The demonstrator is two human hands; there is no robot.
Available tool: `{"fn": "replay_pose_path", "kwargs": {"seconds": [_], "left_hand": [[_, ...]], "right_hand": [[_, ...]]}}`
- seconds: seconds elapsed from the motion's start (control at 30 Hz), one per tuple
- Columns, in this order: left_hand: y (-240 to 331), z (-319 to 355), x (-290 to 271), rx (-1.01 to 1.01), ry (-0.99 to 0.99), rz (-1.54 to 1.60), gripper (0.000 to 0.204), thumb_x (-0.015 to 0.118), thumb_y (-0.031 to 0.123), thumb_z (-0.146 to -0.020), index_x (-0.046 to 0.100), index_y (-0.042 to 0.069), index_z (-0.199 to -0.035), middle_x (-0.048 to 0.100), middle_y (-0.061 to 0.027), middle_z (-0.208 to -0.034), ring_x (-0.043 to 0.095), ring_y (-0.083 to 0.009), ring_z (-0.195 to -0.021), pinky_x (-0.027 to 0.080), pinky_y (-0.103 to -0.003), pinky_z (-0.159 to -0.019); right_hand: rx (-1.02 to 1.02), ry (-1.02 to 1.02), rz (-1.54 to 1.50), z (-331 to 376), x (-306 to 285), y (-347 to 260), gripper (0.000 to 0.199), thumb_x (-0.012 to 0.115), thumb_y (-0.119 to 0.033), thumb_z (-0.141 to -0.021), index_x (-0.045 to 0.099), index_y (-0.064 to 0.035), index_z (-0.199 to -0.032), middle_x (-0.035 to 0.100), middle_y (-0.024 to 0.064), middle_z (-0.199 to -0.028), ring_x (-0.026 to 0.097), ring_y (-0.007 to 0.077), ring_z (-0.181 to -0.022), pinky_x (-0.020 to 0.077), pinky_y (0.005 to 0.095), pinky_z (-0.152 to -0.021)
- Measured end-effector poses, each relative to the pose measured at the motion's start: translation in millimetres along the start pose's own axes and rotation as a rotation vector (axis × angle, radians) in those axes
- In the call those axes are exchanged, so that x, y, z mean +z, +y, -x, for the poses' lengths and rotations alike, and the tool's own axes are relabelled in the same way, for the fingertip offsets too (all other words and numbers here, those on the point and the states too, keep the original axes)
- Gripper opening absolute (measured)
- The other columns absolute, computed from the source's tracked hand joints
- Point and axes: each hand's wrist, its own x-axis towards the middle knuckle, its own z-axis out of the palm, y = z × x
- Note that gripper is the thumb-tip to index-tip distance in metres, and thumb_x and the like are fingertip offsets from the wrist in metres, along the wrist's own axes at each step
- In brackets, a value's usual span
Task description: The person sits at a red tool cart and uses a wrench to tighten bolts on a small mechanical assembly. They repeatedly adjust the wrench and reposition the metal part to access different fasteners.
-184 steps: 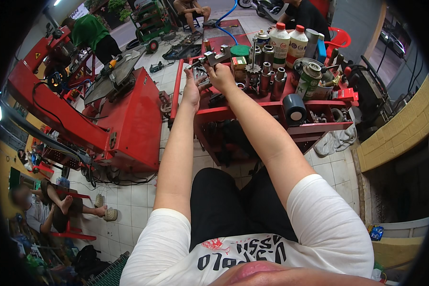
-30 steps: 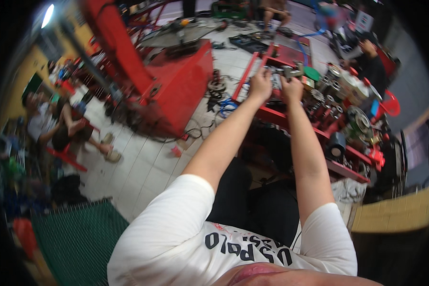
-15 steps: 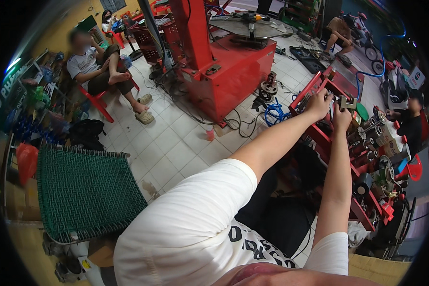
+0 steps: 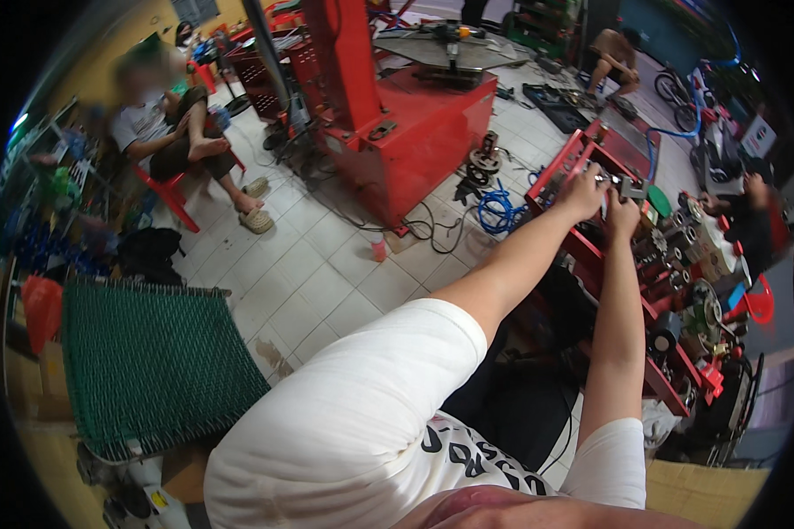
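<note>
Both arms stretch out to the right over a red metal workbench (image 4: pixel 565 167). My right hand (image 4: pixel 625 215) is closed around a squarish metal part (image 4: pixel 632 188) with a notch in it; its exact kind is not clear. Close beside it, my left hand (image 4: pixel 580 196) is closed with the fingertips pinched at a small shiny metal piece (image 4: pixel 601 178), too small to name. The two hands almost touch, and the fingers partly hide what is between them.
Metal parts and cans (image 4: pixel 713 251) crowd the bench's right side. Blue hose (image 4: pixel 500 212) lies coiled on the floor near a red tyre machine (image 4: pixel 406 141). A green woven chair (image 4: pixel 154 361) stands at left. A person (image 4: pixel 163 132) sits beyond it; others sit farther off.
The whole view has shifted slightly, so the surroundings sit a little farther left. Both hands stay together at the bench, with the squarish metal part still in the right.
</note>
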Motion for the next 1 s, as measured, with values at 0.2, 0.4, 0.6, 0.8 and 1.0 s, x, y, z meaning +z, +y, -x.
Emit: {"fn": "replay_pose_path", "kwargs": {"seconds": [0.2, 0.4, 0.6, 0.8, 1.0], "left_hand": [[5, 2, 3, 0.030, 0.029, -0.063, 0.031, 0.064, 0.022, -0.096, 0.052, 0.002, -0.116, 0.068, -0.0307, -0.098, 0.065, -0.0509, -0.099, 0.050, -0.059, -0.083], [8, 4, 14, 0.024, -0.058, -0.378, 0.031, 0.060, 0.026, -0.100, 0.049, 0.001, -0.113, 0.070, -0.0272, -0.101, 0.069, -0.0468, -0.098, 0.055, -0.057, -0.081], [5, 6, 16, 0.037, -0.009, -0.470, 0.031, 0.056, 0.031, -0.103, 0.058, 0.001, -0.106, 0.070, -0.0249, -0.099, 0.069, -0.0438, -0.095, 0.056, -0.054, -0.079], [4, 9, 17, 0.195, 0.020, -0.438, 0.030, 0.058, 0.032, -0.101, 0.058, 0.002, -0.107, 0.064, -0.0195, -0.105, 0.067, -0.0408, -0.096, 0.055, -0.054, -0.079], [5, 8, 23, 0.374, 0.148, -0.712, 0.022, 0.062, 0.026, -0.098, 0.056, 0.006, -0.107, 0.057, -0.0137, -0.109, 0.062, -0.0344, -0.107, 0.052, -0.050, -0.082]], "right_hand": [[0.010, -0.040, 0.227, -4, 5, 14, 0.046, 0.075, -0.043, -0.080, 0.076, 0.0018, -0.088, 0.073, 0.0260, -0.086, 0.073, 0.0421, -0.088, 0.0561, 0.0501, -0.081], [0.071, -0.031, 0.205, 1, 0, 15, 0.037, 0.073, -0.034, -0.083, 0.076, 0.0015, -0.092, 0.072, 0.0268, -0.094, 0.071, 0.0433, -0.096, 0.0551, 0.0512, -0.087], [0.080, 0.080, 0.115, 7, -2, 0, 0.028, 0.070, -0.031, -0.085, 0.077, -0.0050, -0.092, 0.073, 0.0231, -0.092, 0.071, 0.0434, -0.091, 0.0553, 0.0508, -0.082], [0.079, 0.156, 0.004, 8, -5, -2, 0.025, 0.070, -0.027, -0.085, 0.076, -0.0037, -0.090, 0.073, 0.0241, -0.090, 0.070, 0.0442, -0.089, 0.0548, 0.0510, -0.080], [0.115, 0.176, 0.067, 6, -5, 1, 0.026, 0.070, -0.027, -0.085, 0.075, -0.0018, -0.088, 0.072, 0.0249, -0.089, 0.070, 0.0440, -0.089, 0.0545, 0.0513, -0.082]]}}
